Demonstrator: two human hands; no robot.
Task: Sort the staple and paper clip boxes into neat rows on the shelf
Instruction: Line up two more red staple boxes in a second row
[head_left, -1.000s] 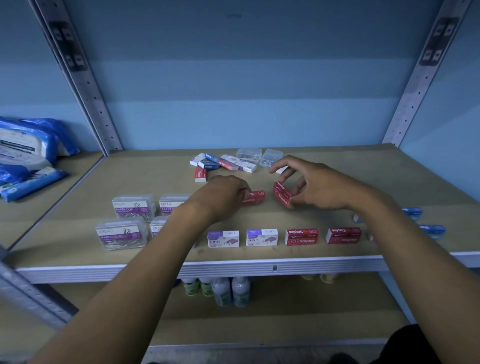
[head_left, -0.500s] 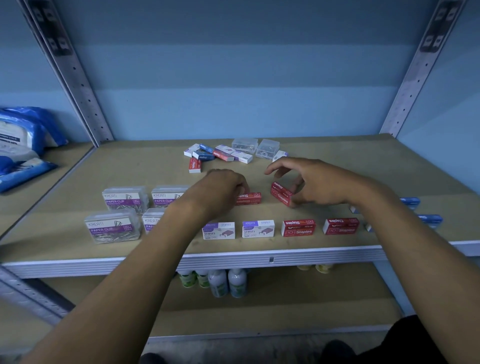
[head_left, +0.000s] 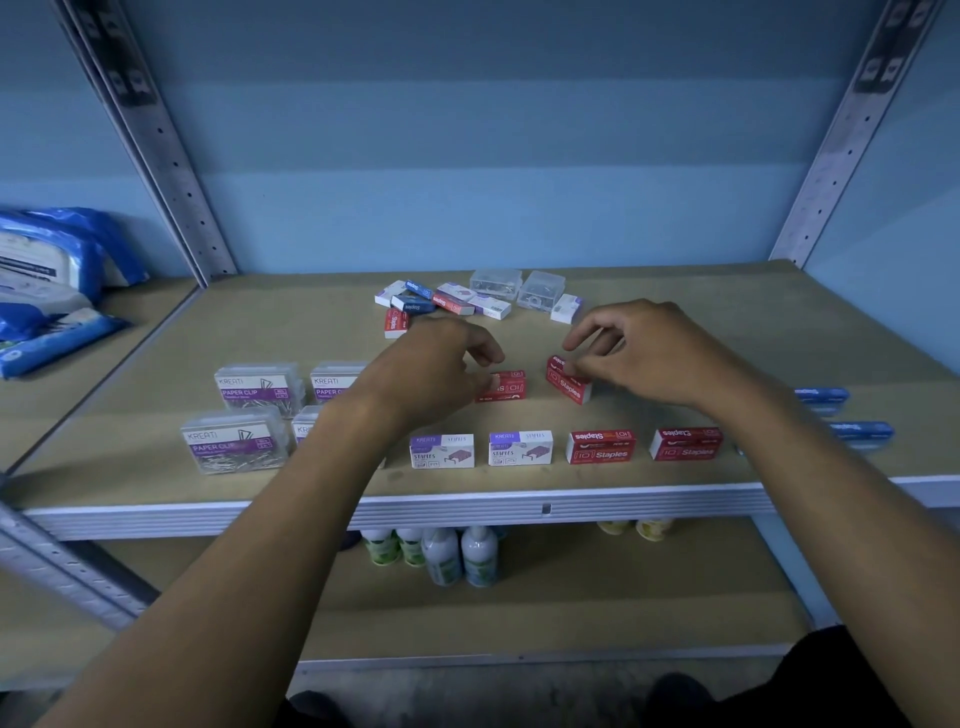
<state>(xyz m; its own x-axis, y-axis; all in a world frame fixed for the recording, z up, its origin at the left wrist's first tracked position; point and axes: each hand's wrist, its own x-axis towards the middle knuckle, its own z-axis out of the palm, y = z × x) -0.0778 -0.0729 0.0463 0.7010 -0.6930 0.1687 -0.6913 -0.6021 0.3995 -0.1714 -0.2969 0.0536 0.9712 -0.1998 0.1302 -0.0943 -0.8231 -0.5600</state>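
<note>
left hand (head_left: 436, 364) gripping flat red staples box (head_left: 503, 385), right hand (head_left: 649, 353) gripping tilted red box (head_left: 567, 383)

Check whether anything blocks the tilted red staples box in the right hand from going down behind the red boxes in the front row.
Nothing visible does. The right hand holds the tilted red staples box over bare shelf; the two front red boxes stand nearer the edge, apart from it.

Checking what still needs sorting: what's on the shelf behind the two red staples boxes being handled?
Behind the two red staples boxes lies an unsorted pile: small red, blue and white boxes plus two clear plastic cases. The right hand hides part of the shelf there.
</note>
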